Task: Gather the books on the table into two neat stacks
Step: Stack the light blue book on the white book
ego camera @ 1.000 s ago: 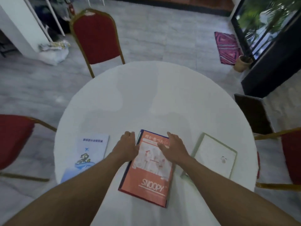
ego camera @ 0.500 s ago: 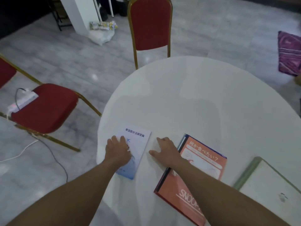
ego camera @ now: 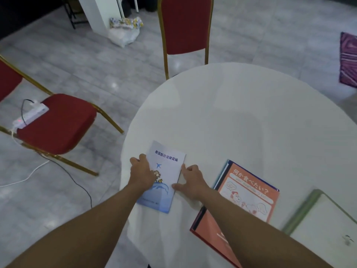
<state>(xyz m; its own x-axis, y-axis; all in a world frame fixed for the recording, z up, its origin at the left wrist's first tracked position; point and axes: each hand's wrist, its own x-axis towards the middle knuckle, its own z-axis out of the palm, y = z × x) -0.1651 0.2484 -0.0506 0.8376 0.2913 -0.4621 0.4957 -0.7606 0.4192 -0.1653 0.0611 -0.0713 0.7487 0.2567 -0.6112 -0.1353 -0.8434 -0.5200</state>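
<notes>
A thin white and blue booklet (ego camera: 166, 163) lies near the left rim of the round white table (ego camera: 241, 113). My left hand (ego camera: 142, 174) rests flat on its left side, fingers over the left edge. My right hand (ego camera: 193, 180) touches the booklet's right edge, with its palm on the tablecloth. To the right, an orange Snoopy book (ego camera: 249, 194) sits on top of a blue-edged book; my right forearm crosses its lower half. A green-bordered white book (ego camera: 324, 223) lies at the far right.
A red chair (ego camera: 185, 26) stands at the table's far side and another red chair (ego camera: 56, 122) to the left carries a white power strip (ego camera: 31, 115). Cables run over the marble floor. A purple rug (ego camera: 348, 59) lies at the right.
Both hands left the orange Snoopy book and moved left to the white and blue booklet. My right hand has closed in on the booklet's right edge. The view swung left.
</notes>
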